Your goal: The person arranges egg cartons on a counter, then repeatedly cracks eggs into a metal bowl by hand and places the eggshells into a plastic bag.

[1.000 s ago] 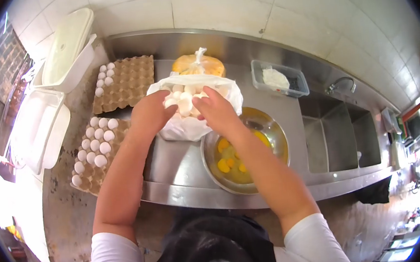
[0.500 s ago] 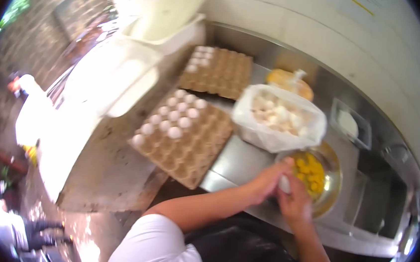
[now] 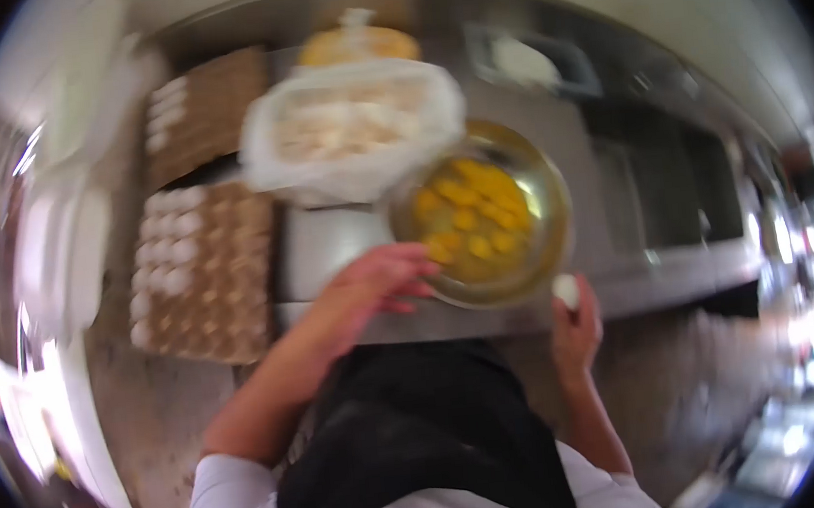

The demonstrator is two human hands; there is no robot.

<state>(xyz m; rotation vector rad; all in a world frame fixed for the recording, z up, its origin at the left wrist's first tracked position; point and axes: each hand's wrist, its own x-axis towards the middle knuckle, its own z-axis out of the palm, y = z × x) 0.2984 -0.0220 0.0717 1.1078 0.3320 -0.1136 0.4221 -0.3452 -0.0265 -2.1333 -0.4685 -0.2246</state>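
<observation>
In my right hand is a white egg, gripped at the fingertips just off the lower right of a metal bowl. Several cracked eggs with yellow yolks lie in that bowl. My left hand is by the bowl's lower left rim, its fingers apart and nothing visible in them. Above it stands a container lined with a white plastic bag, full of eggshells. The frame is blurred by motion.
On the left lie two cardboard egg trays, the nearer tray and the farther tray, each partly filled with white eggs. A tied bag of something yellow and a clear tub stand behind. A sink lies right.
My hands have come apart; the right one has moved right with the egg, the left has opened left of the bowl. The view has turned towards the right.
</observation>
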